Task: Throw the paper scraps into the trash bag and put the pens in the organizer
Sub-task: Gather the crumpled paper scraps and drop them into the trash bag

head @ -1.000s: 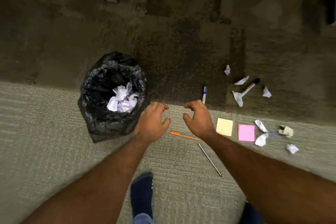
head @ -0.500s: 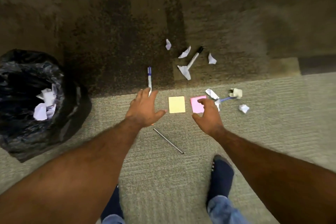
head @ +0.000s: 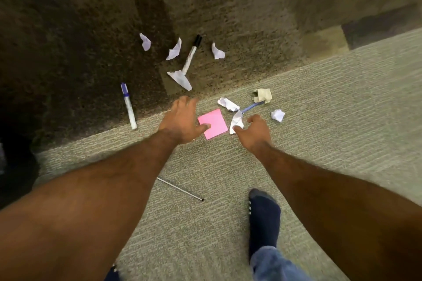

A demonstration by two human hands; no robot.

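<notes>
We look down on the floor (head: 342, 125), dark carpet across the upper frame and pale ribbed carpet below, which carries everything to be gathered. A dark mass (head: 16, 166) at the left edge may be the trash bag, though we cannot tell, and the organizer is out of view. Our sock (head: 263, 217) is planted at lower right of centre, close to the litter. Both hands reach low at mid-frame, we judge to begin picking up. The left hand (head: 180, 118) is released, fingers spread, its thumb over the pink note (head: 215, 126). The right hand (head: 253, 131) is loose and empty, its thumb just beside a white scrap (head: 236, 121). A blue-capped pen (head: 129, 107) lies at left and a marker (head: 191, 55) lies above centre. A metal pen (head: 180, 189) pokes out from under our left forearm, and a blue pen (head: 251, 107) lies half under paper. More scraps (head: 180, 78) ring the marker and lie right of the note.
</notes>
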